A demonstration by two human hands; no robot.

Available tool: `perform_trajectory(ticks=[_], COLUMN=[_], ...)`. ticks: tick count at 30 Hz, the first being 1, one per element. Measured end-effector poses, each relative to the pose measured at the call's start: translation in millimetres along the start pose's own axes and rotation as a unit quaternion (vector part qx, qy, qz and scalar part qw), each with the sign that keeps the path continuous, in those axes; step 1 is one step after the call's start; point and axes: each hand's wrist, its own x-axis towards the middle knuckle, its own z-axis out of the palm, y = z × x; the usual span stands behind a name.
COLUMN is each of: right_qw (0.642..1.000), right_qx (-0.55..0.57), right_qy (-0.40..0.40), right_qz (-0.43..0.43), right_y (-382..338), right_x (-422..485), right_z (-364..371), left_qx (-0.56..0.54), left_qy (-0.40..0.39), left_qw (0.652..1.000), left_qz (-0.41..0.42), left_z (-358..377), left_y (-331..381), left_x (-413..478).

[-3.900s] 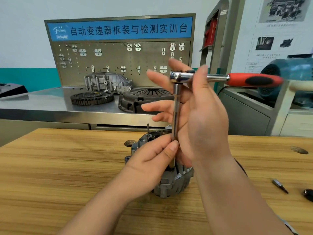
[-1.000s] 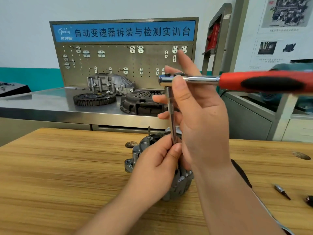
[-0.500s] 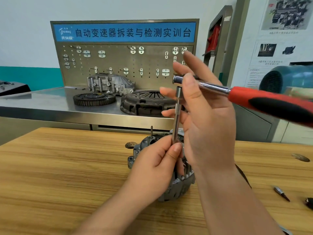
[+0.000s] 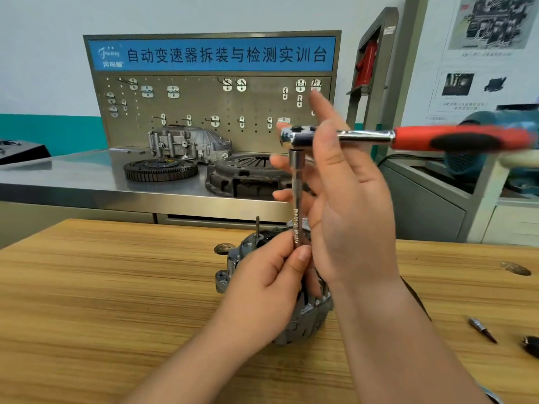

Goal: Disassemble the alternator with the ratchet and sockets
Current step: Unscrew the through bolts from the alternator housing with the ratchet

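Head view: our left hand (image 4: pixel 271 284) pinched the extension (image 4: pixel 297 193) low; our right hand (image 4: pixel 347 205) held the ratchet (image 4: pixel 408 138), fingers splayed.
Alternator (image 4: pixel 306 319): sat on the table (image 4: pixel 116 287) beneath both hands.
Risk: we feared the extension tilting and slipping off.

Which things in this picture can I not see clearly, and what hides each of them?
All in the head view:
- Lower end of the extension bar, and whatever it sits on: hidden behind the left hand.
- Most of the alternator: covered by the left hand and the right hand.
- Handle of the ratchet: blurred.
- Dark object: cut off by the right edge, so I cannot tell what it is.
- Text on the wall posters: too small.
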Motion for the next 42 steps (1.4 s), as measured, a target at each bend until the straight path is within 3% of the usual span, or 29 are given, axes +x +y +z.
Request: perform_trajectory(ticks=[3,9,12,19,27,35,42], right_qw=[0.998,0.996,0.994,0.998,0.994,0.998,0.993], right_qx=[-0.036,0.073,0.08,-0.008,0.064,0.0,0.052], right_qy=[-0.013,-0.034,-0.03,-0.044,-0.035,-0.06,-0.041], right_qz=[-0.058,0.029,0.062,-0.039,0.088,-0.003,0.097], right_y=[-3.6,-0.2,0.5,-2.0,-1.7,-7.9,-6.7], right_x=[2.7,2.7,-0.5,0.2,2.3,1.2,2.1], right_z=[-1.4,-0.8,0.8,2.3,-3.5,-0.1,-3.1], left_qx=[0.012,-0.058,-0.028,-0.011,-0.041,-0.032,-0.074], left_qy=[-0.004,-0.023,-0.028,0.007,-0.022,0.001,-0.035], left_qw=[1.0,0.998,0.999,1.0,0.999,0.999,0.996], left_qz=[-0.003,-0.019,-0.009,-0.013,-0.013,-0.027,-0.029], left_z=[0.8,-4.9,-5.1,-0.6,-2.6,-3.5,-8.7], left_y=[0.7,-2.5,0.1,1.1,1.6,3.3,3.7], left_x=[0.9,-1.8,-1.8,0.6,-1.3,0.9,2.4])
